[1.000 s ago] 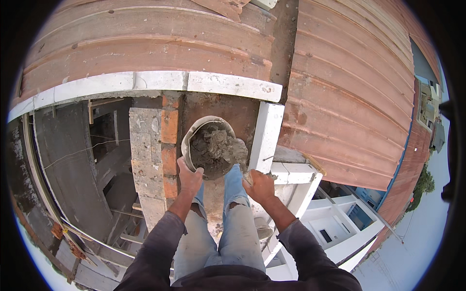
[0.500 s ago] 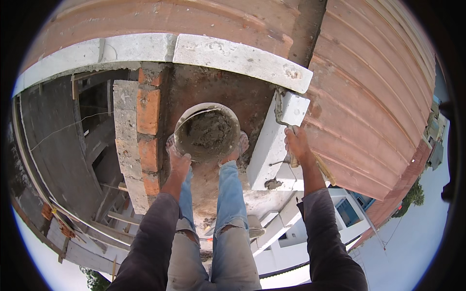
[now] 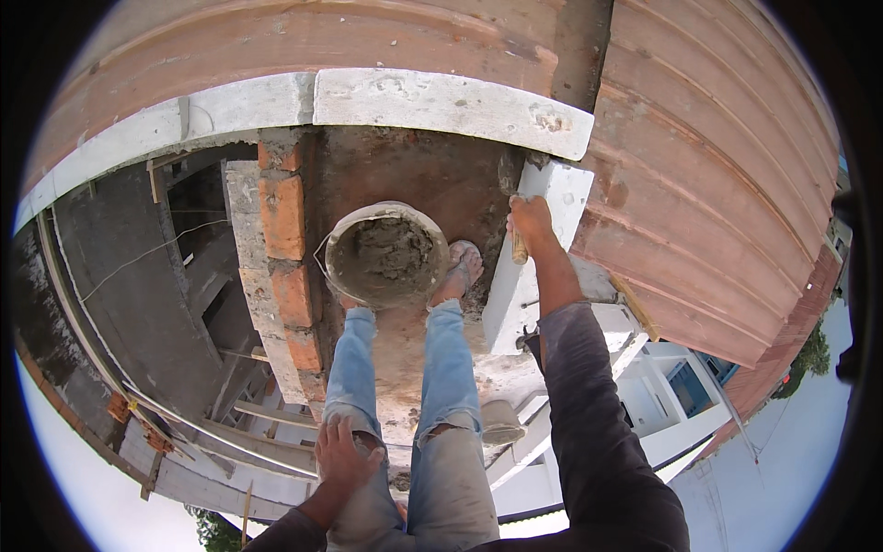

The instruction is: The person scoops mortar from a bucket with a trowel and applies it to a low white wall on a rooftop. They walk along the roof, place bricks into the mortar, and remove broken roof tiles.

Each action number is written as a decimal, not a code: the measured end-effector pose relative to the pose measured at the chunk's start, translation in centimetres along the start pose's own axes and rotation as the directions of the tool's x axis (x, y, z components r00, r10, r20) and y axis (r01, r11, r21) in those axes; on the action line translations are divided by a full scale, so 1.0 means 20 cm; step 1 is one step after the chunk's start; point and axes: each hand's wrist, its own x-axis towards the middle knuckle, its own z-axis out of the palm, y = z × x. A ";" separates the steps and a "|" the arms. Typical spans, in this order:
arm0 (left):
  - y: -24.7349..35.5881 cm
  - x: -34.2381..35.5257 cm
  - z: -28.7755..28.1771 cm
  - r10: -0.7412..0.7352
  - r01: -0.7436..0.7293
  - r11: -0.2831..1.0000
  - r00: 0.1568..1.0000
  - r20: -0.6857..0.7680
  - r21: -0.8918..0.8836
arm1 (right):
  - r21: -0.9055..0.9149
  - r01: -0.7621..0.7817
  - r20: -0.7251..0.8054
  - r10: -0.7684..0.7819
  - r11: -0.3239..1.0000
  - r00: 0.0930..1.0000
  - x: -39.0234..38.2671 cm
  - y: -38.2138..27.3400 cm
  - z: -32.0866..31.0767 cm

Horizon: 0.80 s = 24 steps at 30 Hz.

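My right hand (image 3: 533, 221) is closed around the wooden handle of a trowel (image 3: 520, 250). It is over the left side of an upright white block (image 3: 511, 308), and the blade points to the corner below a long white block (image 3: 451, 103). Most of the blade is hidden by the hand and hard to make out. With fingers spread, my left hand (image 3: 345, 457) rests on my left knee and holds nothing. Between my feet stands a bucket (image 3: 342, 230) with grey mortar (image 3: 394, 250) inside, its wire handle tipped to the left.
An orange brick column (image 3: 283, 216) borders the left side, beside an opening with dark walls and timbers below. Ribbed reddish roofing (image 3: 690, 202) spreads on the right. A wooden stick (image 3: 635, 305) lies near the block. Another bucket (image 3: 501, 423) sits behind my right leg.
My left hand has left the bucket rim and come back to my knee. My right hand has moved left and up with the trowel, across the upright block. The bucket's handle has dropped leftward.
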 end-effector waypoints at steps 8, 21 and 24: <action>0.08 0.08 -0.02 0.046 -0.043 0.998 0.997 -0.068 0.042 | 0.200 -0.064 0.045 0.056 0.978 0.997 -0.45 -0.03 -0.32; 0.01 0.15 -0.09 0.064 -0.060 0.996 0.995 -0.071 0.061 | 0.350 -0.373 0.498 0.167 0.859 0.851 -0.34 0.05 -0.96; 0.01 0.15 -0.11 0.071 -0.065 0.995 0.995 -0.074 0.078 | 0.384 -0.296 0.439 0.109 0.874 0.892 -0.51 0.14 -0.84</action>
